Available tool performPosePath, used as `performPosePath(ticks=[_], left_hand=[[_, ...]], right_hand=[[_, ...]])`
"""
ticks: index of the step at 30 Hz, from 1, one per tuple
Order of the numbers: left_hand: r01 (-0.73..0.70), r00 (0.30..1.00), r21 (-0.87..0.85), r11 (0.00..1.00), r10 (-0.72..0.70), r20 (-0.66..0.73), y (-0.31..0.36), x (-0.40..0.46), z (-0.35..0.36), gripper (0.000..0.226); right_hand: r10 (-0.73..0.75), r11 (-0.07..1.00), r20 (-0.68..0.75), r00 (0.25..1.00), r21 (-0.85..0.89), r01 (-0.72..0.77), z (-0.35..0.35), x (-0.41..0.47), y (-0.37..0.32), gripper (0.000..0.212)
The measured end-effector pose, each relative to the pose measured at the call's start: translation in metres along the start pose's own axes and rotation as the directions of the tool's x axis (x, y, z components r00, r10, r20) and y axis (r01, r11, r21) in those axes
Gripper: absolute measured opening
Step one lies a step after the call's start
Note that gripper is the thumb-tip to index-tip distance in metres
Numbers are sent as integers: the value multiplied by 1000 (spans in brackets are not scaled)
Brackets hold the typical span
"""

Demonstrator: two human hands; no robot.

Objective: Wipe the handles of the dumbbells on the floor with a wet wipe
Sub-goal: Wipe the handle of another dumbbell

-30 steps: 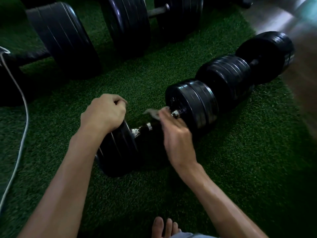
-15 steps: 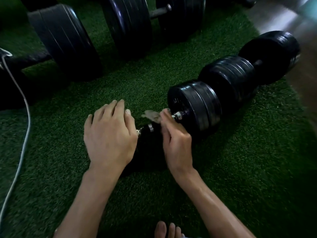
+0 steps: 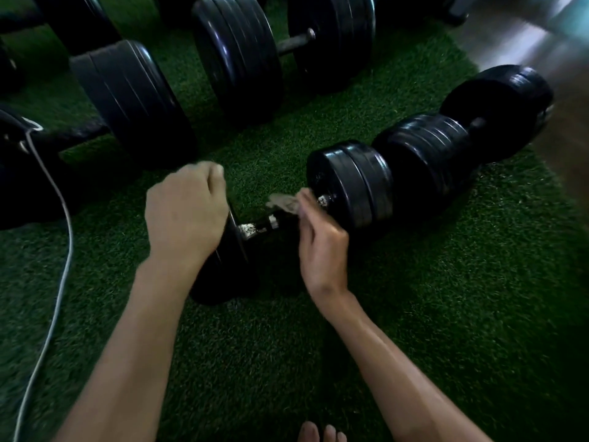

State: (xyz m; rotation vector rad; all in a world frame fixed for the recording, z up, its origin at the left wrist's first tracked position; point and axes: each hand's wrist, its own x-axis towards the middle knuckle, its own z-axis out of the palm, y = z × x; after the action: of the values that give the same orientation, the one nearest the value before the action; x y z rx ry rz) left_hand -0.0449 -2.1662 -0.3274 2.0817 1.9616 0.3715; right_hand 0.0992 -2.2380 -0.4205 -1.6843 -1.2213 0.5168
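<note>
Two bare hands working a wet wipe along a dumbbell handle on green turf.

The left hand [image 3: 186, 215] is curling closed over the top of the near plate stack [image 3: 223, 269] of the dumbbell [image 3: 347, 186], gripping its rim; the right hand [image 3: 320, 247] is pinching a crumpled greyish wet wipe [image 3: 282, 202] between fingertips and thumb, pressing it against the handle [image 3: 258, 226], whose speckled metal is showing between the two hands. The dumbbell is lying just past picture centre, its far plates pointing toward 2 o'clock, where a second dumbbell [image 3: 462, 135] is lying end to end, apparently touching it. More dumbbells [image 3: 242, 59] are resting at 12 o'clock, a white cable [image 3: 60, 250] is trailing at 9 o'clock, and bare toes [image 3: 320, 433] are showing at 6 o'clock.
</note>
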Motion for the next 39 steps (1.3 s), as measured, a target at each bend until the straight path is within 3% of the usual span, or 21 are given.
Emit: performPosePath(ticks=[2,4,8,10,15,18,22,24,26,29,34,36,39], left_hand=[[-102,994,83,991,104,-25,-5,-19,13,50],[-91,995,97,991,96,-41,-8,-21,22,57],[-9,999,42,999,12,-53,0,-3,19,46],[5,1000,46,999,-4,-20,1,6,12,44],[94,994,14,996,-94,50,2,37,7,41],[34,986,-5,999,-35,-166,-5,42,10,43],[-134,972,75,988,146,-186,-17,19,30,52],[-133,975,74,988,144,-172,-19,20,34,55],[-128,975,67,990,138,-176,-18,27,32,54],[-111,982,63,992,120,-149,-12,41,23,48],[30,997,60,998,-26,-70,-5,72,15,46],[57,984,27,998,-52,-168,-6,76,15,46],[-88,959,-16,996,80,-272,-10,63,23,44]], right_hand=[[-6,999,-124,992,-51,0,2,6,3,34],[-29,998,-134,991,-64,20,11,4,-1,35],[-197,977,137,971,-54,206,31,-12,-8,46],[-256,961,168,952,-63,269,33,-7,-3,43],[-69,995,-103,992,-76,62,19,23,4,37],[-39,998,-152,988,-61,30,26,29,-3,35],[-248,969,48,968,-3,249,50,19,-7,45],[-307,949,147,940,-22,314,52,17,-3,47],[-329,939,146,933,-59,340,48,23,2,43],[-271,961,6,962,-60,271,44,34,6,38],[-18,997,-203,979,68,33,48,49,8,35],[7,995,-156,988,101,9,55,52,1,37],[-111,989,56,992,109,104,64,46,-10,42]])
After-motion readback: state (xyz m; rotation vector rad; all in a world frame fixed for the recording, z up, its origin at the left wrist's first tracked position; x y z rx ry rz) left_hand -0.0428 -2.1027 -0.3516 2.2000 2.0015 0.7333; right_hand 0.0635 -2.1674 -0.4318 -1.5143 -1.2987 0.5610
